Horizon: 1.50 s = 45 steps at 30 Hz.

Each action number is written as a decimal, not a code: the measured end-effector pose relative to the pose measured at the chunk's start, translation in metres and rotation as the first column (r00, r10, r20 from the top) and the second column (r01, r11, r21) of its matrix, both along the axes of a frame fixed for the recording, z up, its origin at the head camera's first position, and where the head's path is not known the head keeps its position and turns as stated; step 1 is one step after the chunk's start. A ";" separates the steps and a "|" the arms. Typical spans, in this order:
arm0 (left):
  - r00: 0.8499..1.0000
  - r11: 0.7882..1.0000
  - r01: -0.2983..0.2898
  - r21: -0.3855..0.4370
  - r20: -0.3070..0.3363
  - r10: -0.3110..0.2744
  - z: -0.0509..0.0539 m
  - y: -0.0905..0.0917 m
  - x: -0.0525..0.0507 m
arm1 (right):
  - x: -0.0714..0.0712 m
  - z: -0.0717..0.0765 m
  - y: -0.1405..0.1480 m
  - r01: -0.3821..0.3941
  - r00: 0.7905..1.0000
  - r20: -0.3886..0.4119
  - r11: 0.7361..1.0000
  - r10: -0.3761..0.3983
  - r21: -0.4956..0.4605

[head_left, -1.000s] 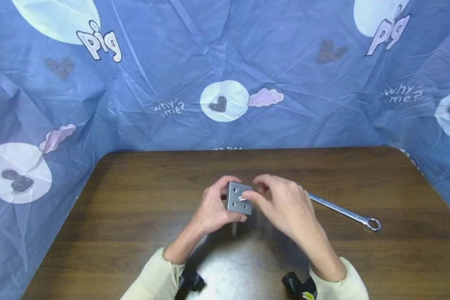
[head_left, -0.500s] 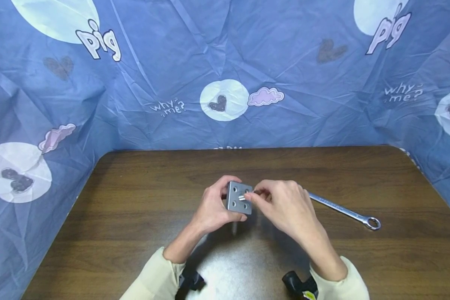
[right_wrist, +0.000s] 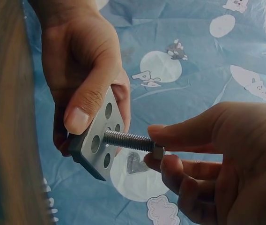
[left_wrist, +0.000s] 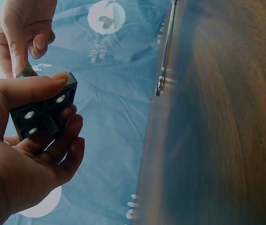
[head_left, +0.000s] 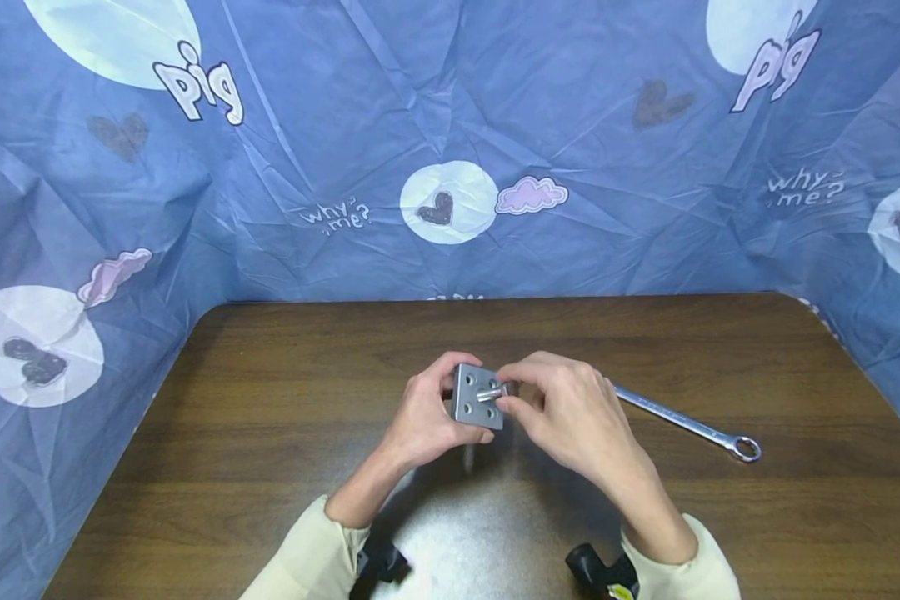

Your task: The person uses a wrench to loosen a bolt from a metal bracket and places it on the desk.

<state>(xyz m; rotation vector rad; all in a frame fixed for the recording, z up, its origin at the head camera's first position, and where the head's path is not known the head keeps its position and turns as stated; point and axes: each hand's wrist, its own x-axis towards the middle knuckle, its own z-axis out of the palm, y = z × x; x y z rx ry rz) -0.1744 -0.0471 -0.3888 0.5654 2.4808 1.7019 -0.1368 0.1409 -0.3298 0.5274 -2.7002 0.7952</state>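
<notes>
A square metal plate with several holes is held up above the table by the left hand, thumb and fingers gripping its edges. From the plate's middle a threaded bolt sticks out toward the right hand, which pinches the bolt's hex head between thumb and fingers. In the left wrist view, the left hand wraps the plate, and a threaded end shows on the side facing that camera. The right hand is beyond it.
On the brown wooden table, a combination wrench lies right of the right hand, its near end partly hidden by that hand. Blue printed cloth hangs behind and at both sides. Black wrist devices sit below both wrists.
Over the last second, the right hand's fingers have shifted from around the bolt's side onto its head, and more of the bolt shows. The left hand and the plate have stayed in place.
</notes>
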 end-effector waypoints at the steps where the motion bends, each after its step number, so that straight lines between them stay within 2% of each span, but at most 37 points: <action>1: 1.000 1.000 0.002 0.002 0.001 -0.002 0.000 0.000 0.000 | 0.000 0.000 0.000 -0.005 1.000 -0.002 1.000 0.005 -0.005; 7: 1.000 1.000 0.002 0.005 0.002 -0.002 -0.001 0.000 0.000 | 0.001 0.000 0.000 -0.039 0.999 -0.010 0.999 0.039 -0.018; 11: 1.000 1.000 0.002 0.007 -0.006 -0.002 0.000 0.000 0.000 | 0.000 0.001 0.002 -0.029 0.999 0.024 0.999 0.030 -0.025; 15: 1.000 1.000 0.001 0.002 -0.013 -0.001 -0.001 0.000 0.000 | -0.001 0.002 0.003 0.050 0.995 0.085 0.999 -0.048 -0.013; 20: 1.000 1.000 -0.014 -0.012 -0.017 0.013 -0.003 0.000 0.000 | -0.002 0.002 0.002 0.134 0.978 0.153 0.989 -0.141 0.057; 28: 1.000 1.000 -0.023 -0.018 -0.014 0.022 -0.001 0.000 0.002 | -0.003 -0.002 -0.001 0.102 0.985 0.131 0.992 -0.111 0.079; 38: 1.000 1.000 -0.002 -0.011 -0.009 0.002 -0.001 0.001 0.002 | -0.003 0.000 0.002 0.071 0.988 0.132 0.994 -0.082 0.087; 45: 1.000 1.000 -0.010 -0.011 -0.019 0.010 -0.002 0.000 0.002 | -0.003 0.001 0.002 0.037 0.990 0.135 0.997 -0.045 0.060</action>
